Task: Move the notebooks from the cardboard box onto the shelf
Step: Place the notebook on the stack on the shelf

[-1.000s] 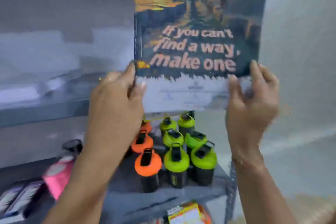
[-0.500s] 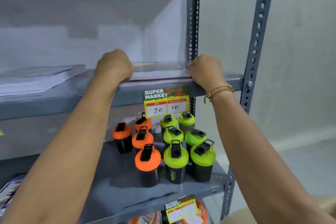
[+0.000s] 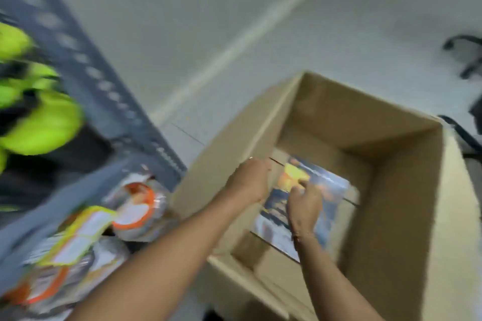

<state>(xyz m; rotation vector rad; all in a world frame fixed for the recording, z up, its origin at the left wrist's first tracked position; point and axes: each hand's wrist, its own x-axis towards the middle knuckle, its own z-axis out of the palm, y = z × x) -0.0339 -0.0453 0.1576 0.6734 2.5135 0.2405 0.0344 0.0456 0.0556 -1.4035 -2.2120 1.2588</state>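
I am looking down at a pale floor meeting a pale wall, with everything smeared by motion blur. A grey metal shelf (image 3: pixel 109 101) is running down the left of the frame, with lime-green bottle lids (image 3: pixel 44 128) at the upper left and wrapped orange-rimmed goods (image 3: pixel 135 206) lower down. An open cardboard box (image 3: pixel 407 216) is filling the centre and right of the frame, sitting on the floor just beside the shelf, probably so each carry is short.

Both of my arms are reaching in from the bottom edge. A notebook (image 3: pixel 328 190) with a dark cover and a yellow-orange picture is lying flat on the box bottom, the only one I can make out. My left hand (image 3: pixel 250 180) is sitting at the notebook's left edge against the inner box wall, fingers curled; whether it is gripping anything I cannot tell. My right hand (image 3: pixel 305 203) is resting on top of the cover, fingers bent down onto it, seemingly pressing or feeling for an edge; the blur is hiding whether it is pinching. I judge I am starting to lift this notebook out.
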